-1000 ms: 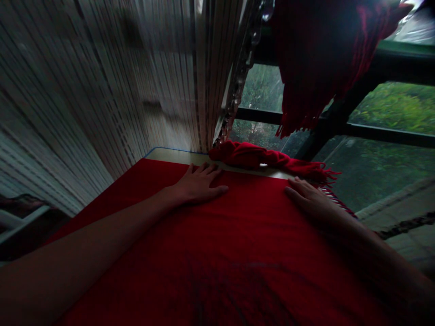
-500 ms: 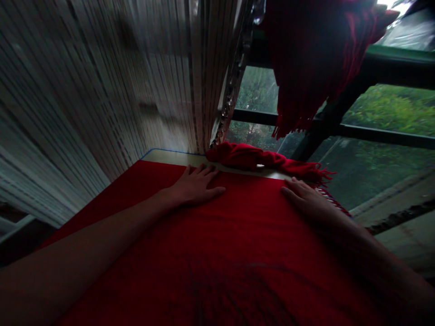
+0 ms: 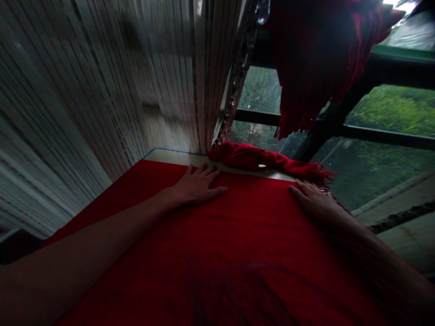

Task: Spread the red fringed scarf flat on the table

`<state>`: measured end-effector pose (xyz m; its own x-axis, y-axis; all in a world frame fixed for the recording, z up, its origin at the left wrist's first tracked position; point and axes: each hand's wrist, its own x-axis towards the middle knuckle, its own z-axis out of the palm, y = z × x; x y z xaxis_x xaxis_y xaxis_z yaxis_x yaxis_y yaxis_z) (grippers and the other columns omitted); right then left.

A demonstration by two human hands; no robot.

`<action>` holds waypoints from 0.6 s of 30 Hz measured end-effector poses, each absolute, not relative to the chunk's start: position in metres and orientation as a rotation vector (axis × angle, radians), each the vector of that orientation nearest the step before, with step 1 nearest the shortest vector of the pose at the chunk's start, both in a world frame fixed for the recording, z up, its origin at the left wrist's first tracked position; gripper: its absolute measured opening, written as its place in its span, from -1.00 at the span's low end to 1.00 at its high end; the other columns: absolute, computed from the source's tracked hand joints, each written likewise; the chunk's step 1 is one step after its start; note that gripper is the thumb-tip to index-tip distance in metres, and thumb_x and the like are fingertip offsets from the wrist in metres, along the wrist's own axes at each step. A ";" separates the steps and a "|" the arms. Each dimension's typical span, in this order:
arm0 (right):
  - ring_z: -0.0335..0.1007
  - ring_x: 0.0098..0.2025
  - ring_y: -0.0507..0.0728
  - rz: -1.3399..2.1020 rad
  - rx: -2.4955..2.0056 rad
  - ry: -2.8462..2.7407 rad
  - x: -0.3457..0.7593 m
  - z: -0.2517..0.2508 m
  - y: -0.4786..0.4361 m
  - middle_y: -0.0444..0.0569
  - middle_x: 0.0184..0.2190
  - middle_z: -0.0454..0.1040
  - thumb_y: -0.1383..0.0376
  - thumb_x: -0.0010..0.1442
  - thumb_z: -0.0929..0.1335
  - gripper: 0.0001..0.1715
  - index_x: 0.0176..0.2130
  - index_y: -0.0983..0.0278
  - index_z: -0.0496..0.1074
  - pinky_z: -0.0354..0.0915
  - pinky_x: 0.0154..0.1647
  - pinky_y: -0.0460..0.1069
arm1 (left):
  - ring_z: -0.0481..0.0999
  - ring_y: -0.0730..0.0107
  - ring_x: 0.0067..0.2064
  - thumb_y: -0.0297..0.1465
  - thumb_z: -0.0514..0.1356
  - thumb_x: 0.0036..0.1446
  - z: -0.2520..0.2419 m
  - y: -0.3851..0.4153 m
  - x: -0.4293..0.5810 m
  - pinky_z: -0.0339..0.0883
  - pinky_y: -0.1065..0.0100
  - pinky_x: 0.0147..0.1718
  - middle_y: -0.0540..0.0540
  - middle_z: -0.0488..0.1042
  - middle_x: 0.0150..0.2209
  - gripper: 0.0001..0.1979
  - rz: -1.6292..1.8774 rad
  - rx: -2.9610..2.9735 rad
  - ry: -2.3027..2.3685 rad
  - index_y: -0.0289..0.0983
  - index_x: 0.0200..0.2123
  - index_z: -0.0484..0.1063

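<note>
A red cloth (image 3: 238, 226) lies spread over a pale board with a blue edge (image 3: 170, 156). My left hand (image 3: 199, 185) rests flat on the cloth near its far edge, fingers spread. At the far right corner my right hand (image 3: 312, 199) lies on the cloth's side edge, its fingers stretched out and partly in shadow. Just beyond the far edge is a bunched red fringed scarf (image 3: 258, 157), lying between and past both hands. Dark lines, perhaps hair or shadow, cross the cloth close to me.
A pale striped string curtain (image 3: 163, 81) hangs on the left, with a strand of clear beads (image 3: 234, 86) along its side. Dark red fringed fabric (image 3: 312, 68) hangs at upper right before a window (image 3: 384, 108) with dark frames and greenery outside.
My right hand has slid slightly to the right along the cloth's edge. The left hand stays flat in place, and the view has shifted a little.
</note>
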<state>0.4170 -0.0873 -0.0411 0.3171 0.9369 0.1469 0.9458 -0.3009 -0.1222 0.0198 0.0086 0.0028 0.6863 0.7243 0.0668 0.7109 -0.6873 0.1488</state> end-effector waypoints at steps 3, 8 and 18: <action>-0.06 0.52 0.47 -0.074 -2.397 -1.727 0.417 -0.042 -0.087 0.25 0.49 0.08 -0.22 0.41 -0.01 -0.03 0.45 0.32 0.16 -0.11 0.47 0.53 | -0.13 -0.18 0.54 0.29 -0.20 0.31 0.003 0.008 0.020 -0.21 -0.35 0.41 -0.18 -0.12 0.55 -0.06 0.179 2.779 1.190 -0.17 0.52 -0.02; -0.08 0.53 0.48 -0.054 -2.440 -1.730 0.413 -0.038 -0.089 0.29 0.50 0.05 -0.21 0.42 -0.04 -0.01 0.46 0.39 0.12 -0.16 0.47 0.55 | -0.15 -0.14 0.54 0.28 -0.20 0.32 0.005 0.008 0.020 -0.23 -0.34 0.41 -0.15 -0.14 0.55 -0.08 0.157 2.776 1.198 -0.16 0.53 -0.04; -0.22 0.56 0.36 0.035 -2.222 -1.956 0.389 -0.028 -0.093 0.13 0.54 -0.06 -0.15 0.44 0.00 -0.14 0.47 0.24 0.11 -0.21 0.52 0.44 | -0.14 -0.12 0.54 0.28 -0.20 0.31 0.003 0.009 0.020 -0.22 -0.32 0.42 -0.14 -0.12 0.55 -0.08 0.172 2.777 1.207 -0.14 0.52 -0.02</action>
<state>0.3887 -0.0928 -0.0278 0.1340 0.9858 0.1015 0.9815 -0.1180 -0.1505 0.0201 0.0090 0.0027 0.6779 0.7327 0.0606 0.7204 -0.6784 0.1441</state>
